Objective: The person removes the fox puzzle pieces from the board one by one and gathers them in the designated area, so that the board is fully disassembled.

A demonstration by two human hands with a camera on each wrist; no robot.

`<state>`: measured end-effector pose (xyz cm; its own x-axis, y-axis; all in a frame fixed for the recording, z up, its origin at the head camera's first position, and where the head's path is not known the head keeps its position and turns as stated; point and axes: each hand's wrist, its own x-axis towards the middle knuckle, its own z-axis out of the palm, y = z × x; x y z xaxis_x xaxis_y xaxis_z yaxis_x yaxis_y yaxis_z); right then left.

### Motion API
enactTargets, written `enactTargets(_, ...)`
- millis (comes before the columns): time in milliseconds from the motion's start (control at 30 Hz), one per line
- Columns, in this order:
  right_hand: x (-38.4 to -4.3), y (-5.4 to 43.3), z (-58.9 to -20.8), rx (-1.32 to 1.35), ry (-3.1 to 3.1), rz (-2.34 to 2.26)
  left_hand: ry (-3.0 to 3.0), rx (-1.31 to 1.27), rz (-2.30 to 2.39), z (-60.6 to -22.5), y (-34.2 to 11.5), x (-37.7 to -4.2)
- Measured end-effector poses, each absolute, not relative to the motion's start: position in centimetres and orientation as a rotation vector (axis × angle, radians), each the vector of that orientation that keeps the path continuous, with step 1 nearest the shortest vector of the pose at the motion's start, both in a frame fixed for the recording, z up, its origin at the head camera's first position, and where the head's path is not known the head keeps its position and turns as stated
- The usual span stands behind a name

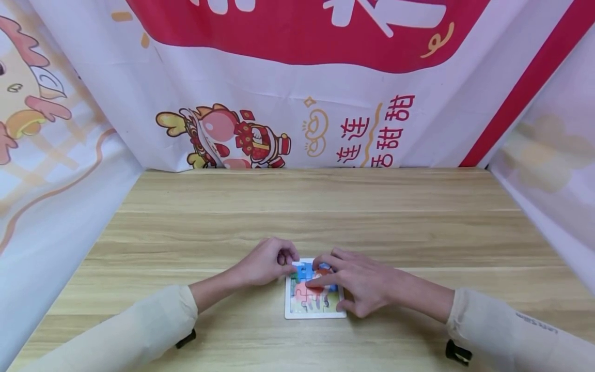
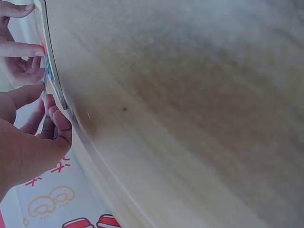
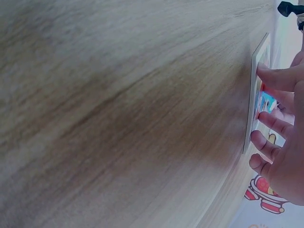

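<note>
Puzzle [image 1: 302,292] lies in a white tray [image 1: 316,315] on the wooden table [image 1: 316,222], in its near part, about midway between the sides. Its picture shows pink, blue, green and pale yellow areas, with some red partly under the fingers. At the tray's far left corner the left hand [image 1: 267,263] pinches a blue piece [image 1: 304,270] between thumb and fingertip, its other fingers curled inward. In the right wrist view a bit of blue stands up off the tray; whether the piece touches its neighbours cannot be told.

The right hand [image 1: 367,281] spreads over the tray's right side, fingers apart and gently bent, gripping nothing. One fingertip rests on the pink part, the thumb is at the near right corner, and another finger reaches toward the far edge.

Off-white sleeves [image 1: 158,320] cover both forearms short of the wrists; the right one bears dark lettering [image 1: 536,323], and a black clip [image 1: 186,339] shows beneath each. Behind the table hangs a white cloth [image 1: 279,82] with a large red area [image 1: 260,31], a cartoon dragon [image 1: 220,126] and red characters [image 1: 392,139]. Another printed cloth [image 1: 69,206] hangs at the left, and a pale cloth [image 1: 544,227] with a blurred yellow flower at the right.
</note>
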<state>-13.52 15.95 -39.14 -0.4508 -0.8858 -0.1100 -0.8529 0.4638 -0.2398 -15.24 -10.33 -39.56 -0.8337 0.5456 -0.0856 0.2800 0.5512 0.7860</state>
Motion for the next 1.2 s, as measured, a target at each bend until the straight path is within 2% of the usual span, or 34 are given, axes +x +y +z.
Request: enactTargets(1200,-13.6,16.1,-39.2,-1.502,2.477,-0.226,2.413,0.595,1.253,-38.3,-10.5,-16.5)
